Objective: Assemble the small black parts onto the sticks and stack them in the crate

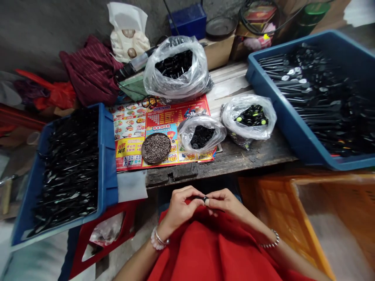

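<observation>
My left hand [178, 207] and my right hand [225, 205] meet above my lap, their fingertips pinching a small black plastic part [205, 199]. Most of that part is hidden by my fingers. A red cloth [205, 249] covers my lap just below both hands. Beaded bracelets circle both wrists. The nearest thing ahead of my hands is the worn wooden edge of the table [222, 162], a short distance beyond my fingers and not touching them.
A blue crate [103, 156] of long black parts stands left, another [281, 109] right. On the table are clear plastic bags [202, 132] of black parts, and a round tray [156, 148] of small screws on a printed sheet [131, 128]. An orange crate [278, 203] stands lower right.
</observation>
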Available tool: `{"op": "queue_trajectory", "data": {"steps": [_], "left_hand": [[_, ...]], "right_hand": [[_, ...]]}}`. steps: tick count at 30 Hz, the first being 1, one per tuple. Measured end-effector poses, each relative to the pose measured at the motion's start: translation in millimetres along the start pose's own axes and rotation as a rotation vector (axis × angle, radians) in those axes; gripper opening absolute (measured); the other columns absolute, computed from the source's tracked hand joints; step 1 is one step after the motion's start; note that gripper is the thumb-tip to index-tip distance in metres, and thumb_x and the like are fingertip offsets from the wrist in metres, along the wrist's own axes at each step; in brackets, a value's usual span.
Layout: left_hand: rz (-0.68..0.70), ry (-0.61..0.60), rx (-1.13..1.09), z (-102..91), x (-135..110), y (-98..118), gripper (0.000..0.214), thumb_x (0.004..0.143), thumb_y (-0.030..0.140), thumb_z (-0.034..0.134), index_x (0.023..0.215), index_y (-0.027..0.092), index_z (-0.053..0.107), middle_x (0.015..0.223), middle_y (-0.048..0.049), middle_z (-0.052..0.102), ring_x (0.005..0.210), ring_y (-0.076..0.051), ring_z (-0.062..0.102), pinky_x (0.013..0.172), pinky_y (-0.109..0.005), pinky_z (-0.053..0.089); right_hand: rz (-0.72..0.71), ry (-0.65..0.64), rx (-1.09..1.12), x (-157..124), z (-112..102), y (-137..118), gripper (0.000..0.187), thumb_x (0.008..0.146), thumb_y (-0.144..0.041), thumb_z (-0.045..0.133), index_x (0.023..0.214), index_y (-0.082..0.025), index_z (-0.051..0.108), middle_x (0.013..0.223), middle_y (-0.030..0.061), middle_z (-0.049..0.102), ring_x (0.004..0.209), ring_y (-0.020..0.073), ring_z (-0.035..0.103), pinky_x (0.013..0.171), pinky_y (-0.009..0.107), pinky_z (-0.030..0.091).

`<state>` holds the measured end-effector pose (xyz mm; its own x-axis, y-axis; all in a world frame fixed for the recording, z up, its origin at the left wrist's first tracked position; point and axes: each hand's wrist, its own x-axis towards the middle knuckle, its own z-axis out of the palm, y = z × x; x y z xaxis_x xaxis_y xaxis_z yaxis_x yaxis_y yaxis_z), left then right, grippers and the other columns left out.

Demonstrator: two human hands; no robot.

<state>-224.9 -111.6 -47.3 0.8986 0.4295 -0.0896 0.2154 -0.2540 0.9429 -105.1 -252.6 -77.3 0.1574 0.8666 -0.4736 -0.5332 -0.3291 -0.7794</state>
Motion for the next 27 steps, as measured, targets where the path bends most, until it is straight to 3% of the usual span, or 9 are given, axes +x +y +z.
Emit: {"op": "queue_trajectory", "data": {"steps": [3, 8, 15, 27], "left_hand": [[0.022, 0.048, -0.043, -5.5, 2, 0, 0.009, 0.078, 0.013, 0.068, 0.078, 0.017, 0.076, 0.075, -0.0053, 0.074, 0.068, -0.016, 0.067, 0.064, -0.024, 0.050], [-0.022, -0.226, -0.125, -14.7, 6, -1, 0.004, 0.075, 0.017, 0.073, 0.076, 0.017, 0.077, 0.072, -0.0053, 0.074, 0.066, -0.017, 0.066, 0.064, -0.025, 0.050], [-0.093, -0.042, -0.073, -6.5, 6, -2, 0.011, 0.074, 0.013, 0.067, 0.076, 0.017, 0.077, 0.072, -0.0046, 0.074, 0.067, -0.016, 0.066, 0.065, -0.024, 0.049], [-0.107, -0.114, 0.039, -7.3, 6, 4, 0.014, 0.077, 0.012, 0.065, 0.088, 0.015, 0.074, 0.085, -0.0042, 0.075, 0.076, -0.016, 0.068, 0.070, -0.023, 0.050]], "right_hand": [[-0.052, -0.050, -0.160, -4, -5, -9, 0.038, 0.082, -0.050, 0.064, 0.078, -0.013, 0.072, 0.066, 0.0038, 0.068, 0.052, 0.0135, 0.053, 0.054, 0.024, 0.042], [0.034, -0.197, -0.266, -8, -9, -7, 0.041, 0.085, -0.049, 0.060, 0.062, -0.015, 0.065, 0.057, 0.0023, 0.064, 0.047, 0.0125, 0.051, 0.048, 0.023, 0.037], [-0.034, -0.048, -0.234, -4, -6, 3, 0.039, 0.086, -0.049, 0.059, 0.069, -0.014, 0.066, 0.062, 0.0029, 0.065, 0.048, 0.0124, 0.052, 0.050, 0.023, 0.037], [-0.159, 0.077, -0.586, -7, -2, 1, 0.036, 0.093, -0.035, 0.049, 0.068, -0.015, 0.065, 0.060, 0.0012, 0.064, 0.053, 0.0146, 0.054, 0.053, 0.025, 0.032]]}}
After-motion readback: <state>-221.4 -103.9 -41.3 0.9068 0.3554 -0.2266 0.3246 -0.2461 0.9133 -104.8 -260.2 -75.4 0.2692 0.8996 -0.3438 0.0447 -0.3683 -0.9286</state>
